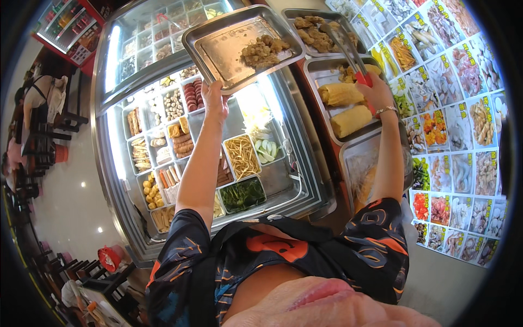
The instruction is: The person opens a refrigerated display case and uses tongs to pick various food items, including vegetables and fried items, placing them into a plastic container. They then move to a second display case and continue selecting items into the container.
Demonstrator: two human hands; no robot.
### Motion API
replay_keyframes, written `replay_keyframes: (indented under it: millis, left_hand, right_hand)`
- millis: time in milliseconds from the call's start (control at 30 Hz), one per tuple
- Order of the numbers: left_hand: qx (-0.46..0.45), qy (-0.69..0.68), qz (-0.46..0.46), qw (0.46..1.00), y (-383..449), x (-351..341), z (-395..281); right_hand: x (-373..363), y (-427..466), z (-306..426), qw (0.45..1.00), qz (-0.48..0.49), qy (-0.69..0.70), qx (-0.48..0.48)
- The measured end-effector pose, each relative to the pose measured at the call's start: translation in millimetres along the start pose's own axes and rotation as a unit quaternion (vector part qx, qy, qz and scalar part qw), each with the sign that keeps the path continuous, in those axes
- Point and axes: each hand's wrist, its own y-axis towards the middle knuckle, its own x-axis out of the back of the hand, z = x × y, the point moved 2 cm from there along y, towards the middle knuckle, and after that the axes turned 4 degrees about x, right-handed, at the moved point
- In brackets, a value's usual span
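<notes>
My left hand (215,101) grips the near edge of a shallow stainless-steel tray (216,53). That tray is held over the display case, and a small heap of fried battered pieces (264,51) lies towards its right end. Metal tongs (345,47) with red grips are in my right hand (378,96). Their tips reach over a second steel tray (290,16) of larger fried pieces (316,34); I cannot tell whether they touch any. Under my right hand is a third tray (312,75), where yellow rolls (350,122), perhaps tofu skin, lie beside more fried bits.
Below my left arm is a lit display case (294,196) with several white bins of food, among them dark green leaves (243,194) and pale strips (242,156). A plastic-covered tray (347,163) stands near my right forearm. Food-picture panels (445,122) line the right; seated people (39,96) are at left.
</notes>
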Motion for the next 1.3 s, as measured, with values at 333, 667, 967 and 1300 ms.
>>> replay_keyframes:
  millis: [333,667,967,1300]
  left_hand:
    - [-0.030,0.017,-0.006,0.999,-15.4,-11.2,-17.9]
    - [-0.032,0.007,-0.004,0.999,-9.0,-9.2,-20.7]
    - [0.002,-0.005,-0.018,1.000,4.3,-7.4,-4.5]
    - [-0.025,0.012,-0.011,1.000,-2.2,-2.5,-10.0]
  right_hand:
    - [-8.8,-26.4,126.6,0.974,0.181,-0.045,0.130]
    - [-46.3,-19.1,109.2,0.978,0.108,0.055,0.172]
    - [-24.7,16.1,44.3,0.994,-0.007,0.076,0.083]
    - [-14.9,15.5,76.2,0.990,0.055,0.065,0.110]
